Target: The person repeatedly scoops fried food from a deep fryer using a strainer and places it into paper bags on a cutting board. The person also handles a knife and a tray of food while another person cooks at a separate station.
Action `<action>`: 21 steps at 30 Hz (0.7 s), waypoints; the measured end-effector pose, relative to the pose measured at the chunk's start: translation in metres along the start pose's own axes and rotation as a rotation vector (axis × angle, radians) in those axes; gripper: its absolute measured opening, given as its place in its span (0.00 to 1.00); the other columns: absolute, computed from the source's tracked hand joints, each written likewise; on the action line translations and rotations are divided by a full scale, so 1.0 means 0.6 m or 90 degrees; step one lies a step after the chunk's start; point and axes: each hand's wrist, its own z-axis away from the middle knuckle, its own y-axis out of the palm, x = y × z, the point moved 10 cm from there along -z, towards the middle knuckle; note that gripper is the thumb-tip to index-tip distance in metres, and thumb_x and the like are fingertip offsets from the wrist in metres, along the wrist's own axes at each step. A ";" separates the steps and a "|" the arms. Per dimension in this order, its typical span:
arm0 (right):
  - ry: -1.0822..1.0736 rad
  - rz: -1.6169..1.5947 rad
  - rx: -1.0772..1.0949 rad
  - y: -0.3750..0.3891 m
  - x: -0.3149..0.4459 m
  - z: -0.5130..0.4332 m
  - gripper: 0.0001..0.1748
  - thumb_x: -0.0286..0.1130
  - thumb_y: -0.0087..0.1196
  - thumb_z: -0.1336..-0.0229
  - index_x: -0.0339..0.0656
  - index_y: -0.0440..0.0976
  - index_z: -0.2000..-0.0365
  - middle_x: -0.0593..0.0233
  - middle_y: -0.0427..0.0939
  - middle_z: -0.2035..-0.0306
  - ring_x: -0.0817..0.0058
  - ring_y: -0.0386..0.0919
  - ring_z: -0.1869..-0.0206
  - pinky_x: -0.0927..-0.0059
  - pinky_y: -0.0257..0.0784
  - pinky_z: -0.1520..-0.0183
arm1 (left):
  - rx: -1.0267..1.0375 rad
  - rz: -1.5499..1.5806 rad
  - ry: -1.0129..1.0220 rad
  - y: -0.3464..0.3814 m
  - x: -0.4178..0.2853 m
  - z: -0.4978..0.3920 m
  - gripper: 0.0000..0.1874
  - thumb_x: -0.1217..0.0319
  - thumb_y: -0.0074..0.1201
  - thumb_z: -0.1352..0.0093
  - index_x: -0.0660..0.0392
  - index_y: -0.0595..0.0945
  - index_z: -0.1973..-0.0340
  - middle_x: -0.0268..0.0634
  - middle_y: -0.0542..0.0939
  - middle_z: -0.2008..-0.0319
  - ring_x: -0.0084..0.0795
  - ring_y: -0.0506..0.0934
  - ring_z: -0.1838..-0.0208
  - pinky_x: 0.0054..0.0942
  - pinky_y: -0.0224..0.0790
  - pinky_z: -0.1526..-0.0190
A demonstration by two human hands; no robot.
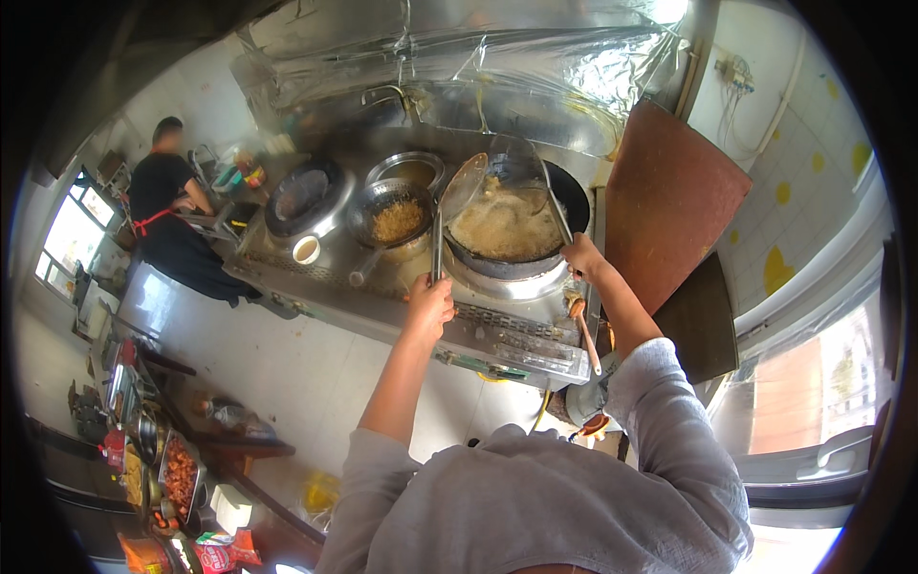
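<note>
My left hand grips the long metal handle of a round skimmer, whose head is raised over the left side of a large black wok. My right hand holds the handle of a second long-handled tool. Its head is blurred near the wok's far rim, and I cannot tell whether it is a ladle or a strainer. Pale, foaming oil or liquid fills much of the wok, with a few small golden pieces near the back. The wok sits on a metal burner ring.
Left of the wok, a strainer of golden crumbly food rests over a pot. Nearby are a cup of brown liquid and a lidded pot. A reddish board leans at right. Another person stands far left.
</note>
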 end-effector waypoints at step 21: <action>-0.027 -0.128 0.090 -0.084 -0.013 0.138 0.05 0.24 0.51 0.42 0.36 0.65 0.68 0.69 0.63 0.82 0.80 0.62 0.86 0.75 0.53 0.90 | 0.014 -0.009 -0.011 0.006 0.006 0.004 0.06 0.75 0.51 0.29 0.55 0.70 0.59 0.29 0.67 0.77 0.15 0.60 0.85 0.19 0.45 0.88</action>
